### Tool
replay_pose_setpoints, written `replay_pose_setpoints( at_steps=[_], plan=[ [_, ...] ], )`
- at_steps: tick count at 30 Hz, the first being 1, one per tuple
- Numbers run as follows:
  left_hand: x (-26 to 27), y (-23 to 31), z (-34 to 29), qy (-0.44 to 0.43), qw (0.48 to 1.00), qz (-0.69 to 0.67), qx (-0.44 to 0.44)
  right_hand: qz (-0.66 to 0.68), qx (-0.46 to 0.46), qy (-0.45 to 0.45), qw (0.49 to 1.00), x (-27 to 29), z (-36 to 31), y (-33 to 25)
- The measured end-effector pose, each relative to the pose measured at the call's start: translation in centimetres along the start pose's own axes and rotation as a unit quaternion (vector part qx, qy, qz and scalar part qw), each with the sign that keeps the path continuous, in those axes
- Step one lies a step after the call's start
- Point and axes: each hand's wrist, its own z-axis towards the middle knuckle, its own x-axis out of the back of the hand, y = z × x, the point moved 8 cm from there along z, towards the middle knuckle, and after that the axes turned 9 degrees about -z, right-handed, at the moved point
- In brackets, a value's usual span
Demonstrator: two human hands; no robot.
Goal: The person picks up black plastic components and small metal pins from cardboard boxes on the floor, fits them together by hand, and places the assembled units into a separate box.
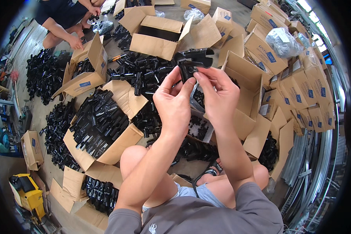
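A glossy black pipe clamp (195, 57) with a curved, half-round top is raised in front of me between both hands. My left hand (173, 91) grips its lower stem from the left, thumb and fingers closed. My right hand (217, 89) pinches the part from the right, just below the curved jaw; whether a small piece is between those fingertips is hidden. Under my hands is a container of small black pieces (201, 129). Beyond the clamp, loose black clamps (138, 78) lie heaped on the floor.
An open box of black clamps (101, 126) stands left of my knees. Another carton (241, 82) opens at my right, with stacked closed cartons (304, 85) behind. A co-worker's hand (76, 42) is at a far-left box. Metal rails (312, 167) lie far right; a yellow machine (29, 195) sits lower left.
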Motion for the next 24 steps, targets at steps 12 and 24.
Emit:
replay_pose_setpoints(
  at_steps=[12, 24],
  plan=[
    [-0.9, 0.5, -1.1, -0.003, 0.997, 0.044, -0.063, 0.123, -0.063, 0.018, 0.99, 0.3, -0.4, 0.6],
    [-0.6, 1.2, -1.2, 0.002, 0.992, 0.085, -0.092, 0.083, -0.035, 0.051, 0.995, -0.6, -0.8, 0.4]
  ],
)
